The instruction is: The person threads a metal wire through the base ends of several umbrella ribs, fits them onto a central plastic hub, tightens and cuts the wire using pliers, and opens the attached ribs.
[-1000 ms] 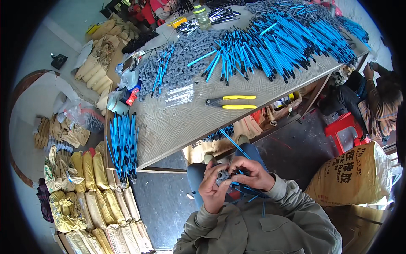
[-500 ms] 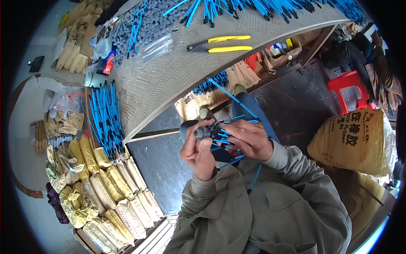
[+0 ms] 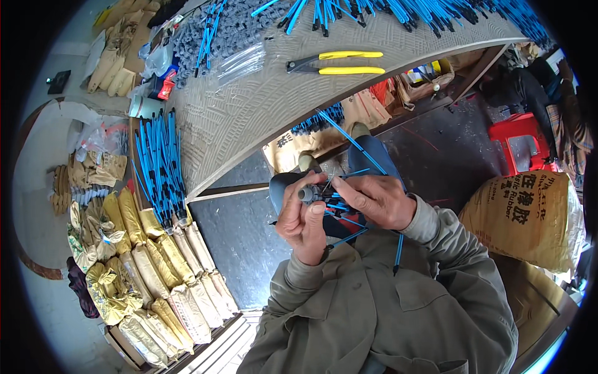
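Above my lap, my left hand (image 3: 302, 221) is closed round a grey round fitting (image 3: 306, 196), its open end toward me. Several blue rods (image 3: 352, 218) with black parts fan out from it below and beside my right hand. My right hand (image 3: 380, 201) is closed in a pinch by the fitting's far side. A thin pale wire (image 3: 331, 177) shows at its fingertips. One long blue rod (image 3: 352, 142) reaches up toward the table edge, and another (image 3: 398, 252) hangs down against my jacket. My palms hide part of the assembly.
The patterned table (image 3: 218, 128) carries yellow-handled cutters (image 3: 336, 63), a bundle of thin clear-looking strips (image 3: 242, 64), grey parts (image 3: 240, 28) and blue rods (image 3: 374, 12). More rods (image 3: 157, 168) stand at left beside wrapped packs (image 3: 149, 268). A sack (image 3: 517, 218) and red stool (image 3: 520, 140) are right, near another person.
My right fingertips have drawn in to the fitting's far side, where a thin wire now shows. The fitting stays in my left hand. The whole view has shifted slightly.
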Demonstrator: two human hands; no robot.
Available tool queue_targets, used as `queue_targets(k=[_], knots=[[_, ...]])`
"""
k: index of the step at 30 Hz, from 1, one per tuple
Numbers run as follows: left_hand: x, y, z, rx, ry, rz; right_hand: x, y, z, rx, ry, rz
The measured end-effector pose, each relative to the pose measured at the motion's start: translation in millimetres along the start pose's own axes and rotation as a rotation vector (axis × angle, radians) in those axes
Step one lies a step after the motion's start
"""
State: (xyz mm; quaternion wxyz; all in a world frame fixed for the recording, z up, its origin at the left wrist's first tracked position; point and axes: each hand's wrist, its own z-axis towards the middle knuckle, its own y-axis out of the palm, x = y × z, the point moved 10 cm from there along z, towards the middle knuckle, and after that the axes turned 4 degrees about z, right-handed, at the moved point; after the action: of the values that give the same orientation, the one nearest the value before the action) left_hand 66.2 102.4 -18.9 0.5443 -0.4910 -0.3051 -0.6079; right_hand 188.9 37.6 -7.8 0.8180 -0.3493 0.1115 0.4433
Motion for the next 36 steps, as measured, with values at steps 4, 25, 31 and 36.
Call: queue_targets(k=[4, 25, 31, 36], knots=[[15, 5, -1, -0.04, 0.1, 0.079, -8, -3, -1, -0.059, 0.017, -0.1], [18, 20, -14, -0.058, 0.25, -0.053, -16, -2, -8, -0.076, 0.166, -0.063], [11, 21, -15, -0.025, 0.174, -0.116, -2, 6, 2, -0.246, 0.167, 0.058], [13, 26, -14, -0.054, 0.197, -0.109, 7, 11, 4, -0.363, 0.106, 0.254]])
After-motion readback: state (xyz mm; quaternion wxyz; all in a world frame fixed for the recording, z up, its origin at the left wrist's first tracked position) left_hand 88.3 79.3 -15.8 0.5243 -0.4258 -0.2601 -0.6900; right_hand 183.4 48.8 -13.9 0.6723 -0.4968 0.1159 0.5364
